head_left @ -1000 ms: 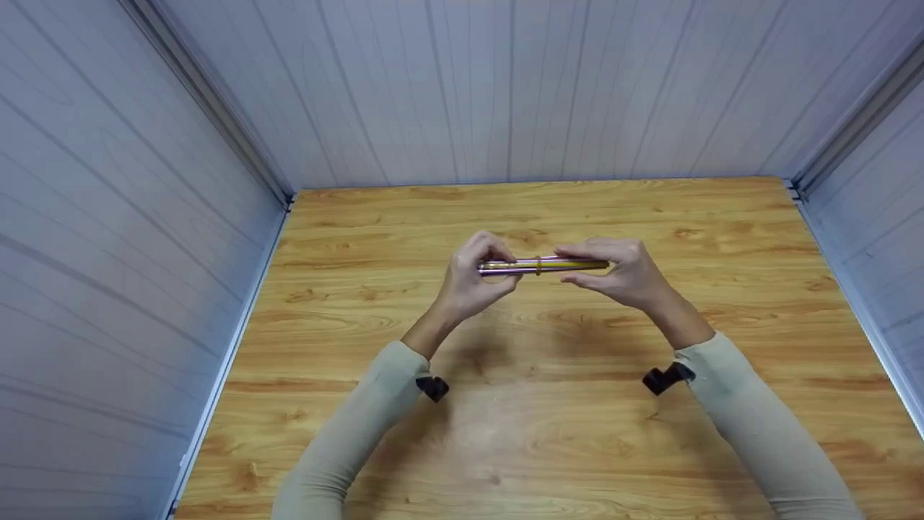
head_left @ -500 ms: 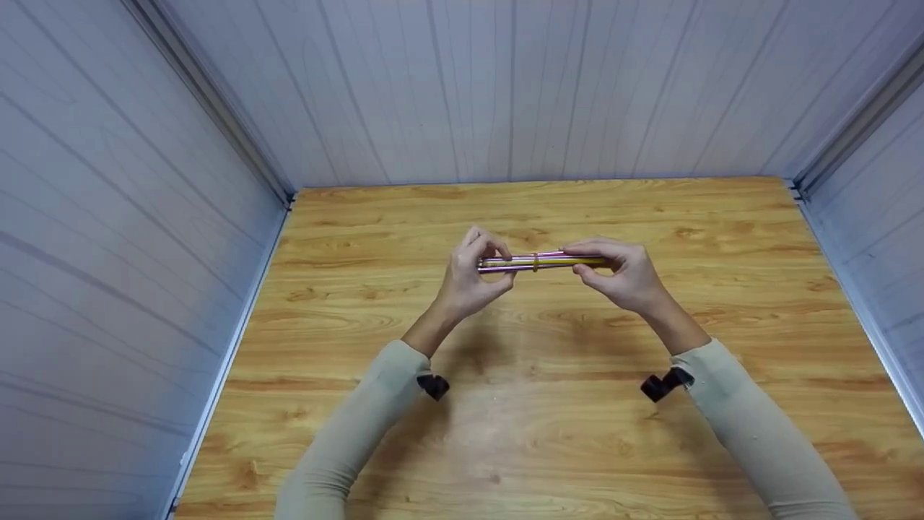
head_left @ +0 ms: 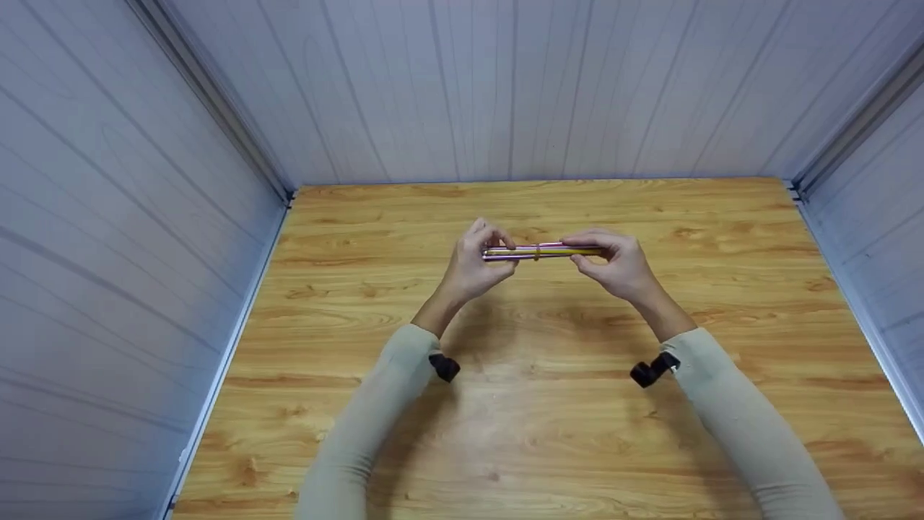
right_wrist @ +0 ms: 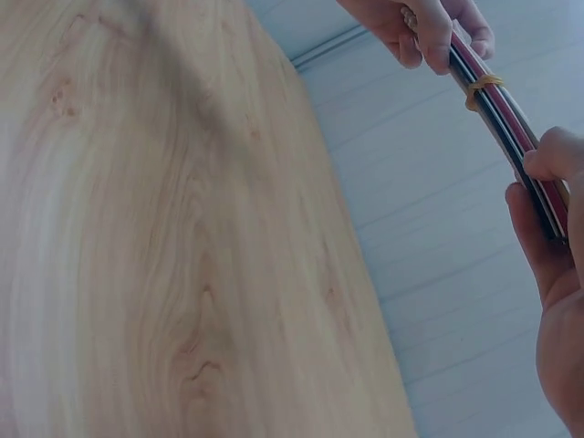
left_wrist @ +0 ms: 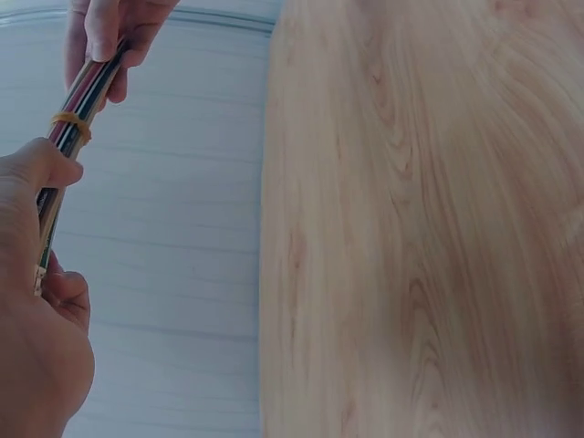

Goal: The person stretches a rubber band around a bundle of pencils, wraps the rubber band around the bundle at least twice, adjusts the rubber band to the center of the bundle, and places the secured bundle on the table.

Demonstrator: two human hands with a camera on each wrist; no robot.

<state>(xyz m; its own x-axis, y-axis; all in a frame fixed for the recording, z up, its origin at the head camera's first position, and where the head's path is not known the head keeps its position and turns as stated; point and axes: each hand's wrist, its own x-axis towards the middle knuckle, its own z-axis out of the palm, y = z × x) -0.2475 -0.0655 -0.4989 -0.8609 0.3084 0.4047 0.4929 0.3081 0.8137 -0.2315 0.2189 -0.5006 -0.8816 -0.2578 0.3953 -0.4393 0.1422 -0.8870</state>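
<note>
A bundle of several slim pencils (head_left: 552,250), yellow, purple-pink and dark, is held level above the table. A tan rubber band (head_left: 537,252) is wound round its middle, seen again as a rubber band (right_wrist: 483,89) in the right wrist view. My left hand (head_left: 471,263) pinches the left end of the bundle between thumb and fingers. At the other end my right hand (head_left: 622,267) grips it, thumb below and fingers along the top. Both hands stay apart from the band. The pencils' right tips are hidden by the right hand in the head view.
Beneath the hands lies a wood-grain table (head_left: 498,426). Pale panelled walls stand at the back (head_left: 476,94), on the left (head_left: 123,253) and on the right. A small black camera mount (head_left: 653,370) sticks out from each sleeve.
Both hands and the bundle have shifted slightly toward the back wall. My right thumb has moved rightward and up against the bundle, from a looser, more spread hold.
</note>
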